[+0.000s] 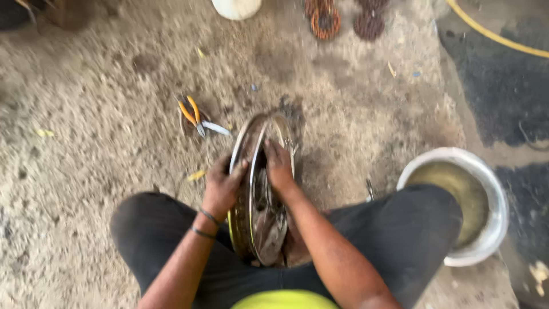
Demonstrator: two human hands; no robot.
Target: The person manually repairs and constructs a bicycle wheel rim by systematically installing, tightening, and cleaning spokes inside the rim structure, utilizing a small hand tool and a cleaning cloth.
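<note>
A dirty round metal wheel rim stands on edge on the dusty ground between my knees. My left hand grips its left side near the top. My right hand lies over the right side of the rim, fingers curled on the metal. Both hands are grimy, and the left wrist wears thin dark bands. The lower part of the rim is hidden between my legs in dark trousers.
Orange-handled pliers lie on the ground just left of the rim. A metal bowl of murky liquid sits by my right knee. Rusty coiled parts and a white container lie at the far edge; a yellow hose runs top right.
</note>
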